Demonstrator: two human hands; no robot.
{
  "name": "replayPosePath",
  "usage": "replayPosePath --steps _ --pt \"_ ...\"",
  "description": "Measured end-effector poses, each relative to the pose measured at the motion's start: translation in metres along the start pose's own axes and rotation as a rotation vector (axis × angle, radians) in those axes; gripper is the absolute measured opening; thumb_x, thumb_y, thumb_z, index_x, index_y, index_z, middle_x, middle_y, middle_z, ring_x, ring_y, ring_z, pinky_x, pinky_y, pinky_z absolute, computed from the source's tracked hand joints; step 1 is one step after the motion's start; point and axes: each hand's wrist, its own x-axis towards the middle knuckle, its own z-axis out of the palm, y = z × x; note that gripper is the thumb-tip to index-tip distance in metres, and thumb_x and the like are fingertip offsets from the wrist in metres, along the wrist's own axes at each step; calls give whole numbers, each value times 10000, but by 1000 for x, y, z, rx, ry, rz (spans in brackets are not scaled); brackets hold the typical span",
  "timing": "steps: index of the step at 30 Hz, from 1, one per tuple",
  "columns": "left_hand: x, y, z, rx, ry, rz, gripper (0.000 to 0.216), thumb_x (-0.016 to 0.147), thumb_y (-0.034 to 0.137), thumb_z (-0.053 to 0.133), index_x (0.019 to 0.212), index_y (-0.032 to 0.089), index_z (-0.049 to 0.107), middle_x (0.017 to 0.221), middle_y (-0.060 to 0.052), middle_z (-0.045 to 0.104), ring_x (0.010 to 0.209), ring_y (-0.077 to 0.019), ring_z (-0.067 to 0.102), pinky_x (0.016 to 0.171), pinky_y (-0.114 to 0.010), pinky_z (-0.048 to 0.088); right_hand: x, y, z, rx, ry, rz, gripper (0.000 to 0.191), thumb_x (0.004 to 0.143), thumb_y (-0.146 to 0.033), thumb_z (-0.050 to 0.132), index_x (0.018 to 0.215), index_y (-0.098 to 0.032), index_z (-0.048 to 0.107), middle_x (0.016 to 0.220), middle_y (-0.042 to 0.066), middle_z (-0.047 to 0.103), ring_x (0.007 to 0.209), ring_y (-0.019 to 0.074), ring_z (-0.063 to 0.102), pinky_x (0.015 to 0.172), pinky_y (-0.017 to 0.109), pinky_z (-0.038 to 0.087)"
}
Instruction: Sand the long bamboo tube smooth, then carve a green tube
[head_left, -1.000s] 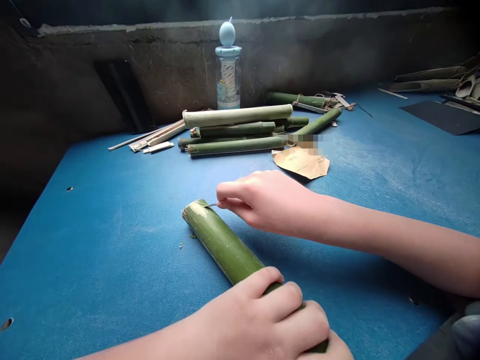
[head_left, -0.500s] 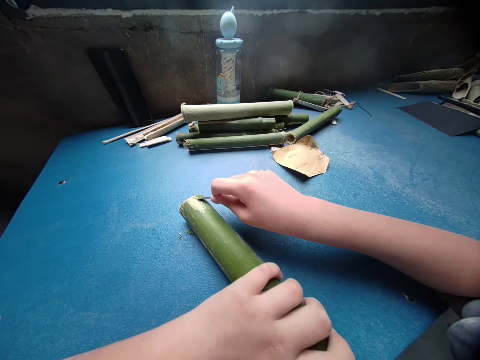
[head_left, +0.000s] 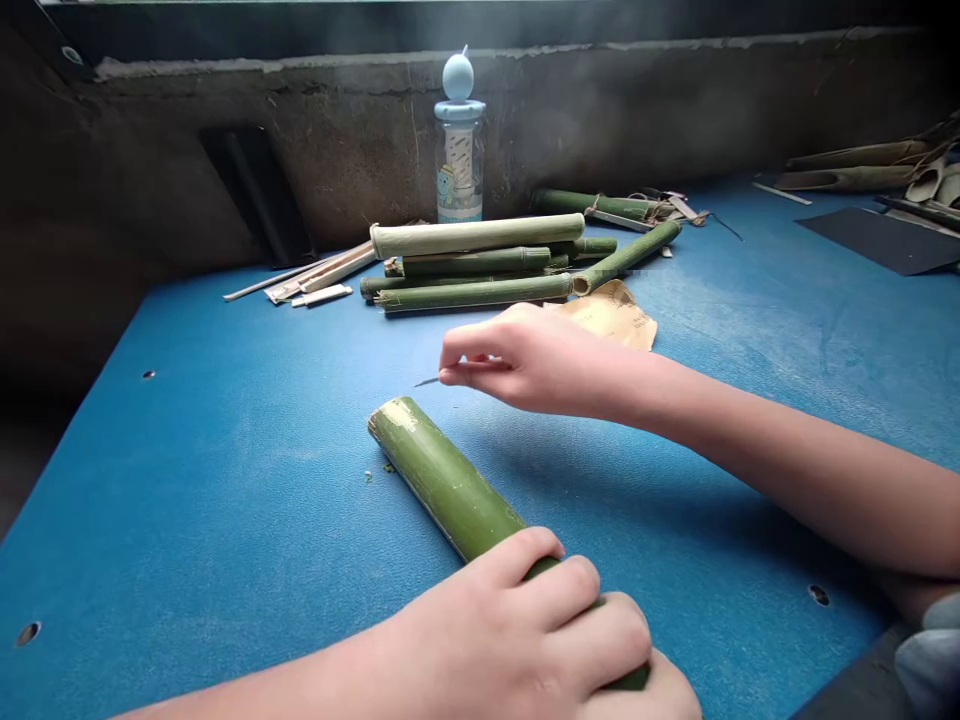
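A thick green bamboo piece (head_left: 457, 490) lies slanted on the blue table, its far end scraped pale on top. Wrapped over its near end is my left hand (head_left: 555, 630), closed and pressing it down. My right hand (head_left: 502, 360) is pinched around a small thin blade (head_left: 426, 382), whose dark tip pokes out to the left. That blade is above and just beyond the bamboo's far end, apart from it. Most of the blade is hidden by my fingers. Tiny green shavings (head_left: 388, 468) lie beside the bamboo's left side.
Several bamboo lengths (head_left: 480, 290) are stacked at the back, with pale strips (head_left: 322, 275) to their left. Behind stands a blue-topped bottle (head_left: 459, 150); a black phone-like slab (head_left: 259, 195) leans on the wall. Brown paper (head_left: 619, 315) and a dark sheet (head_left: 877, 240) lie rightward.
My right hand has lifted the blade off the bamboo's scraped end and moved up and slightly right. The green curl at the blade is gone from there. My left hand keeps its hold.
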Motion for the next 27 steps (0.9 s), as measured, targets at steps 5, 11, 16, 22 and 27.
replayPosePath --steps 5,11,16,22,27 --pt "1 0 0 3 -18 -5 212 963 304 534 1143 290 646 997 46 649 840 -122 573 849 -323 480 5 4 16 27 -49 -109 239 945 -370 522 892 -216 697 705 -7 618 633 116 473 602 249 235" --pt "-1 -1 1 18 -33 12 246 978 295 502 1184 298 636 1040 49 638 836 -119 556 831 -322 472 9 10 22 44 -35 -178 212 948 -317 514 889 -218 693 780 5 673 680 119 526 615 248 247" --pt "0 -1 4 25 -4 1 248 985 303 487 1183 309 636 1070 54 643 859 -121 554 815 -324 467 9 3 27 27 -33 -154 224 957 -328 490 900 -225 680 801 8 675 700 130 541 618 253 243" --pt "1 -1 4 35 1 15 218 974 305 516 1153 303 640 1044 44 649 846 -117 557 843 -314 460 21 14 42 23 8 -66 232 957 -355 495 907 -216 674 764 4 641 663 123 487 606 249 237" --pt "-3 1 8 63 32 -2 221 975 299 510 1157 304 636 1075 39 635 863 -118 553 852 -309 449 17 24 26 195 -6 -74 268 947 -374 525 908 -158 679 698 -20 588 641 99 442 616 232 268"
